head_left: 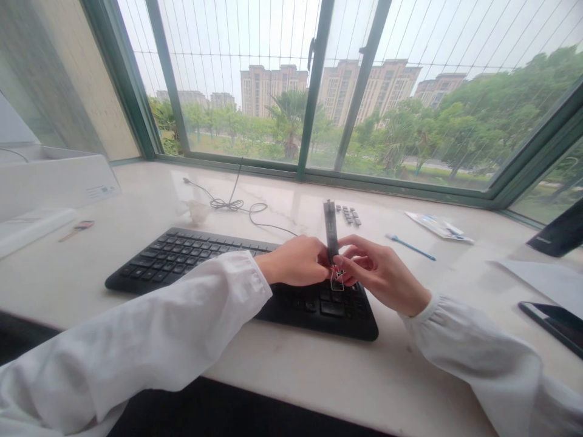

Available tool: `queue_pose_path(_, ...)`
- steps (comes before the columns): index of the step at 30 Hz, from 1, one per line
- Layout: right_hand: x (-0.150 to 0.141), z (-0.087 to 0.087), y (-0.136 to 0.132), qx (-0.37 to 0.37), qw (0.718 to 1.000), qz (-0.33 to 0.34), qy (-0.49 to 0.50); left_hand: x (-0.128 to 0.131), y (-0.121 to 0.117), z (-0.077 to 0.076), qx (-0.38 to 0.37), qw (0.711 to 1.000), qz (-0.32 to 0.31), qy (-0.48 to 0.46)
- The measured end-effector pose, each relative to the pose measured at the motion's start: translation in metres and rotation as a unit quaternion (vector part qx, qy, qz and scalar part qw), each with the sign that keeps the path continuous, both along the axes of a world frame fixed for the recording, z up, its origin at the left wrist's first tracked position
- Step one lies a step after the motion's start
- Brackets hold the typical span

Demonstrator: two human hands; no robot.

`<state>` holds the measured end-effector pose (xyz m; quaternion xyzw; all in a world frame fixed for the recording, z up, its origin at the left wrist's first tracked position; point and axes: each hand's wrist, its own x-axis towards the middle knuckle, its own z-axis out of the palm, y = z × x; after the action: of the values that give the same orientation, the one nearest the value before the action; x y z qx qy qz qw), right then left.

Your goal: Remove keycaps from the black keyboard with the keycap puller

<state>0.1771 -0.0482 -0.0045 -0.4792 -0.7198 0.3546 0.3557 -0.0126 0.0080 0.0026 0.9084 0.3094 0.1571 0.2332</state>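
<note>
My left hand [291, 262] and my right hand [378, 271] meet above the right part of a black computer keyboard [182, 258]. Between their fingertips stands a narrow dark strip [331, 230], rising upright toward the window. A small clear square piece [337, 281] with red near its top hangs at the strip's lower end. Both hands pinch the strip's lower part, and my fingers hide much of it there. White sleeves cover both forearms, and my left sleeve lies across the keyboard's front corner.
The keyboard sits on a pale stone sill [387, 370]. Several small dark keycaps [348, 214] lie behind my hands, near a blue-handled tool [410, 247] and a clear packet [439, 226]. A coiled black cable [230, 205], white box [50, 182] and black phone [553, 328] surround them, below a green-framed window [314, 91].
</note>
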Motion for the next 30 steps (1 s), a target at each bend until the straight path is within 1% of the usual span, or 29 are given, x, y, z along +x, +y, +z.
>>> queue_pose_path(2,-0.001,-0.001,0.000,0.010,1.000,0.004,0.001,0.000,0.000,0.000,-0.002,1.000,-0.007,-0.003)
queue_pose_path(7,0.002,-0.001,0.002,0.025,0.999,0.042,-0.001,-0.002,-0.001,0.002,-0.011,1.000,-0.011,0.004)
queue_pose_path(11,0.005,-0.003,0.004,0.016,0.998,0.057,0.015,-0.002,-0.002,0.004,-0.008,1.000,-0.009,0.002)
queue_pose_path(15,0.008,-0.008,0.007,0.003,0.997,0.060,0.045,-0.003,-0.001,0.005,-0.008,1.000,-0.021,-0.006)
queue_pose_path(18,0.008,-0.009,0.008,-0.008,0.996,0.065,0.053,-0.004,-0.001,0.007,-0.021,0.999,-0.034,-0.006)
queue_pose_path(22,0.007,-0.008,0.008,-0.015,0.996,0.072,0.058,-0.005,0.000,0.010,-0.042,0.999,-0.033,0.002)
queue_pose_path(26,0.007,-0.009,0.008,-0.023,0.994,0.079,0.066,-0.005,0.003,0.009,-0.064,0.997,-0.039,0.002)
queue_pose_path(30,0.009,-0.009,0.006,-0.010,0.995,0.089,0.053,-0.006,0.006,0.009,-0.087,0.995,-0.040,0.004)
